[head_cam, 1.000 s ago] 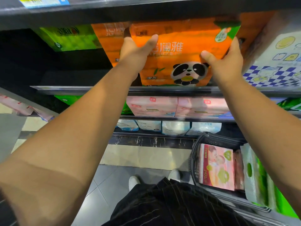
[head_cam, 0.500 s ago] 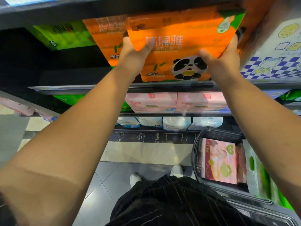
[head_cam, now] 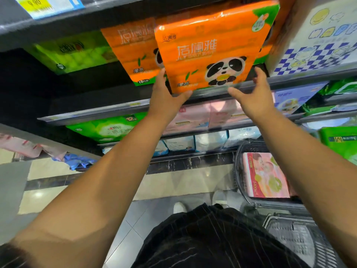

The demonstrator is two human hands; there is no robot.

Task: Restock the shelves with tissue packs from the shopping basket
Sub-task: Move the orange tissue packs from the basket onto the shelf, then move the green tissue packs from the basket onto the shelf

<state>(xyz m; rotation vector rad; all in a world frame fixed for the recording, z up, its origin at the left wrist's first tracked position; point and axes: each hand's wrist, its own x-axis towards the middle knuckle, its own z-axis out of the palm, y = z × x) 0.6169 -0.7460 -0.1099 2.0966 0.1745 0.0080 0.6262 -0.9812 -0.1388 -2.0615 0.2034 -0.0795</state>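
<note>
An orange tissue pack (head_cam: 208, 51) with a panda on it stands upright at the front edge of the upper shelf (head_cam: 92, 114), beside a second orange pack (head_cam: 133, 53). My left hand (head_cam: 166, 93) cups its lower left corner, fingers straight up the side and thumb under the bottom edge. My right hand (head_cam: 251, 93) does the same at the lower right corner, thumb spread below. The black shopping basket (head_cam: 238, 171) sits on the floor at lower right with a pink tissue pack (head_cam: 264, 176) in it.
A green pack (head_cam: 73, 55) lies left of the orange ones; a blue-and-white checkered pack (head_cam: 318, 45) stands right. Lower shelves hold green, pink (head_cam: 195, 115) and white packs. A grey basket (head_cam: 297, 235) is at lower right. Tiled floor lies below me.
The orange pack has gone up and back onto the shelf. Both hands have slid from its sides down to its bottom corners, thumbs off its front.
</note>
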